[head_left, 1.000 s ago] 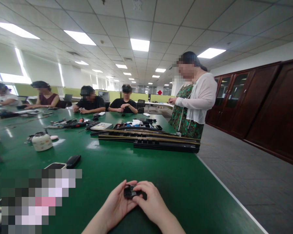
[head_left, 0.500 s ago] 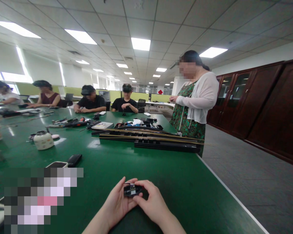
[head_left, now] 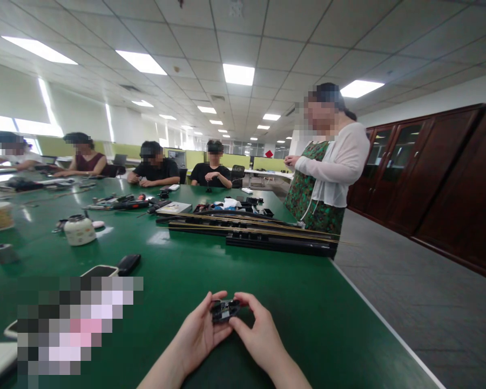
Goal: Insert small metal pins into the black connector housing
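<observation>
Low in the middle of the head view is a small black plastic device (head_left: 225, 311), its inner parts and a pale patch facing up. Its exact kind is hard to make out. My left hand (head_left: 199, 330) cradles it from the left, thumb along its near upper side and fingers beneath. At its right end, my right hand (head_left: 260, 330) grips it between thumb and forefinger. Both hands are just above the green table (head_left: 316, 319).
Long black rails (head_left: 283, 246) with thin brass-coloured rods lie across the table ahead. On the left are a white jar (head_left: 80, 230), a black pouch-like item (head_left: 128, 263) and a grey metal piece (head_left: 5, 253). Tools (head_left: 121, 203) lie farther back. A person (head_left: 328, 156) stands at right; several others sit opposite.
My right fingers have moved off the device's top to its right end, exposing more of its inside. The device now sits slightly higher and farther right. The whole view has shifted a little.
</observation>
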{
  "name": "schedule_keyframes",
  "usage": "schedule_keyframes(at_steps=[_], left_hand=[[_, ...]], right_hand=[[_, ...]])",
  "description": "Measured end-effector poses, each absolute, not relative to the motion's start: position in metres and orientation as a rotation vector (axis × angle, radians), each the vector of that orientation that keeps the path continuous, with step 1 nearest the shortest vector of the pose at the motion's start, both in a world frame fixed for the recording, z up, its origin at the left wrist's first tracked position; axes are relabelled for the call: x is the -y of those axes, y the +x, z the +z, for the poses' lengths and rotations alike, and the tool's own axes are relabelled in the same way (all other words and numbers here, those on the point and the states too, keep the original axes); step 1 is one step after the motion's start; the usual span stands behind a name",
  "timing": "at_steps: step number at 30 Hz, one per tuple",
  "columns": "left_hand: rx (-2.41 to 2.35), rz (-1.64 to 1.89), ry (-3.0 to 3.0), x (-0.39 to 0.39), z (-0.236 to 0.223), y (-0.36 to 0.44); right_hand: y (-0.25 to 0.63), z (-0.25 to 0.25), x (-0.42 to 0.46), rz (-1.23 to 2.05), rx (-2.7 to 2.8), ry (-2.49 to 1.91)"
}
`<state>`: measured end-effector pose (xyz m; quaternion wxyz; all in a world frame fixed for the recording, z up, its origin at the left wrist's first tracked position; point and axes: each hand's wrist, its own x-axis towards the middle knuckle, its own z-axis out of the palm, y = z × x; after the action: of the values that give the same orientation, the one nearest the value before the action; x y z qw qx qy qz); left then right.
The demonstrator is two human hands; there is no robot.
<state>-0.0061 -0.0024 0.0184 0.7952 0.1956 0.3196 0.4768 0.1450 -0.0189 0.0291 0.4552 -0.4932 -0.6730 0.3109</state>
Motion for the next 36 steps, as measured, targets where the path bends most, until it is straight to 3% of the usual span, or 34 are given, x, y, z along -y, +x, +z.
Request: schedule_keyframes(at_steps=[36], left_hand=[[-0.468,1.018,0.588,0.010,0.011,-0.008]], right_hand=[[0.148,0.030,0.019,0.838,1.647,-1.191]])
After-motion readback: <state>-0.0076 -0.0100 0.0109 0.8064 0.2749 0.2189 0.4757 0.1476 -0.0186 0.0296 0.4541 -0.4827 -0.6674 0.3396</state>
